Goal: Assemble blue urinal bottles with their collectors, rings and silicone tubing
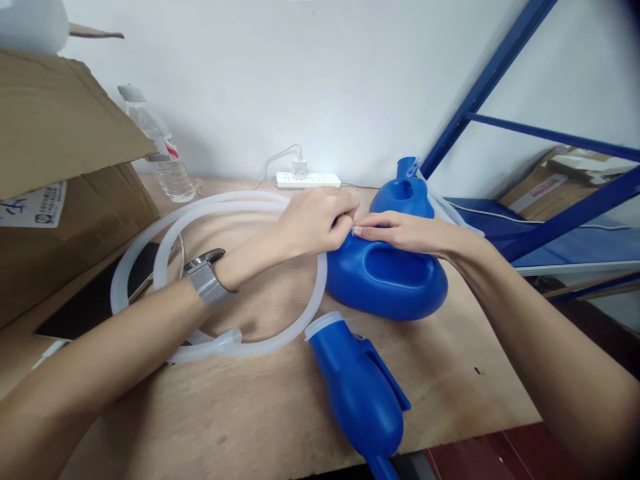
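Jug (pixel 385 298), blue, sat right of frame centre; the left hand (pixel 320 217) curled and the right hand (pixel 405 231) stretched its fingers at the neck, whether gripping I couldn't tell.

A cardboard box (pixel 75 250) bearing a white label (pixel 37 205) is set at the left of the counter (pixel 240 413), near a clear water bottle (pixel 173 175) and a dark flat device (pixel 83 310). A power strip (pixel 317 180), fitted with a plug (pixel 299 167) and cable (pixel 270 161), is placed by the wall (pixel 300 87). At the right, a carton (pixel 535 193) is held on a blue rack (pixel 493 77).
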